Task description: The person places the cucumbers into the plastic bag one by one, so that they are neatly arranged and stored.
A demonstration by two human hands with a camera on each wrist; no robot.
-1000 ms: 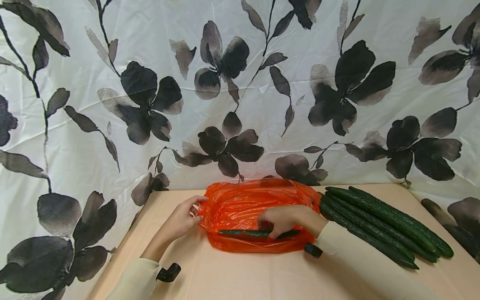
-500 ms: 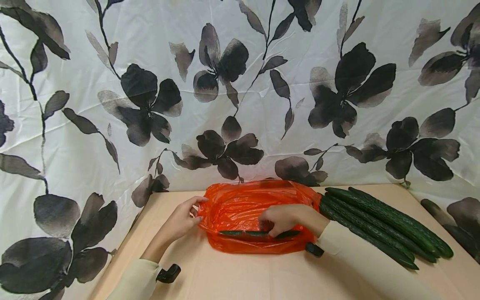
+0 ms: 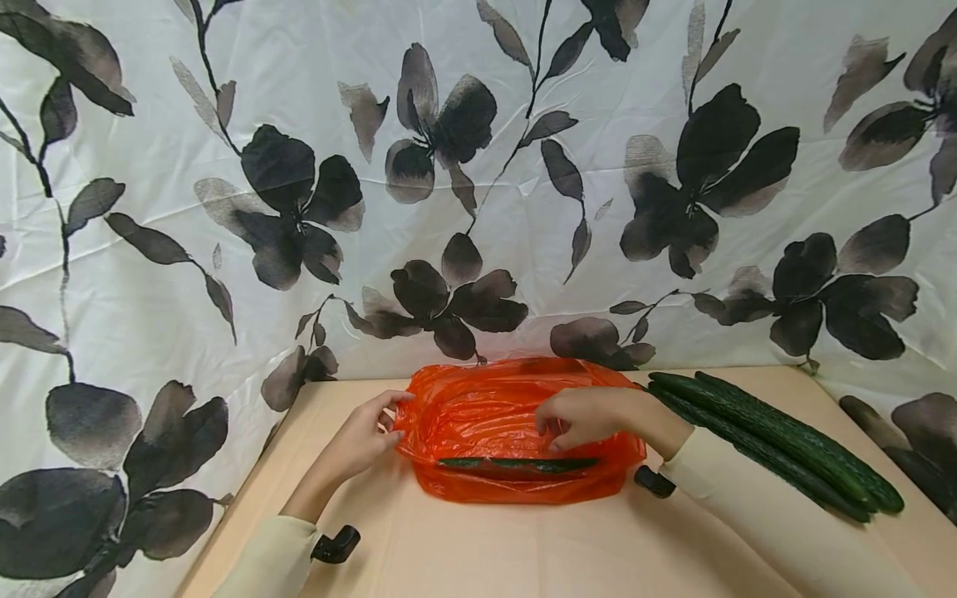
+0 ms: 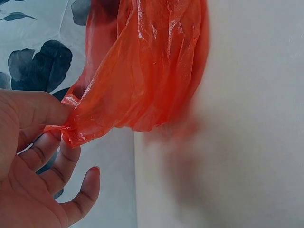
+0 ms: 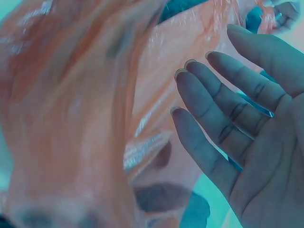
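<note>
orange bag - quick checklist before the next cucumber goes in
1. Left hand pinches the orange bag edge: ok.
2. Right hand free, fingers relaxed, holding nothing: ok.
3. One cucumber in the bag lying flat: ok.
4. Loose cucumbers on the table beside the right arm: ok.
5. Bag mouth wide enough for another: cannot tell.

Bare table before bag; cucumbers blocking right.

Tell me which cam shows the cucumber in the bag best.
Head view: the cucumber lies full length inside the orange bag. Left wrist shows only bag plastic; right wrist shows blurred plastic and open fingers, no clear cucumber.
</note>
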